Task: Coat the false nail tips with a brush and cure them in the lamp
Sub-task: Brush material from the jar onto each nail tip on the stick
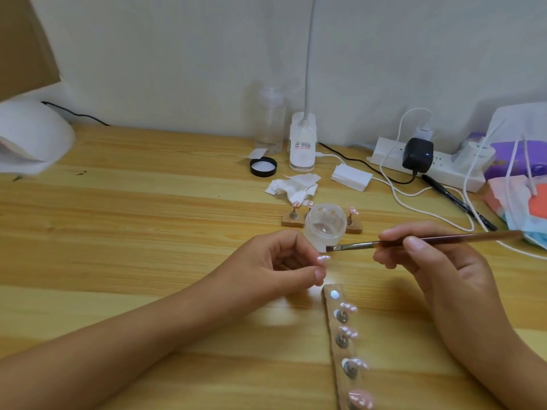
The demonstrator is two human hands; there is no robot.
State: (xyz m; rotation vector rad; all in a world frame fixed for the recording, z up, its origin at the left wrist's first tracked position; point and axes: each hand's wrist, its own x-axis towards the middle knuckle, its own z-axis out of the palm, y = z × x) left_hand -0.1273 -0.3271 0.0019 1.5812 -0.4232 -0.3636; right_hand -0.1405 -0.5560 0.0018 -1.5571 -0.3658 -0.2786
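While the left hand [284,261] pinches one small pink nail tip [323,257] between thumb and fingertips at the centre of the frame, the right hand [429,255] grips the brush [355,246] like a pen. Its bristles are just beside that tip, in front of the open jar [325,224]. Lower centre, the wooden strip [340,355] carries more glossy tips, with the spot at its top end bare. The lamp [32,137] sits on the bench in the upper left, well apart from all this.

Here's the danger, I'd say: the tip is held only by a pinch, so a firm stroke could flick it loose or smear the coat onto the fingers. The right wrist is near the strip, and if it drops it would smudge those glossy tips. That open jar could also be knocked by a careless swing of the brush.
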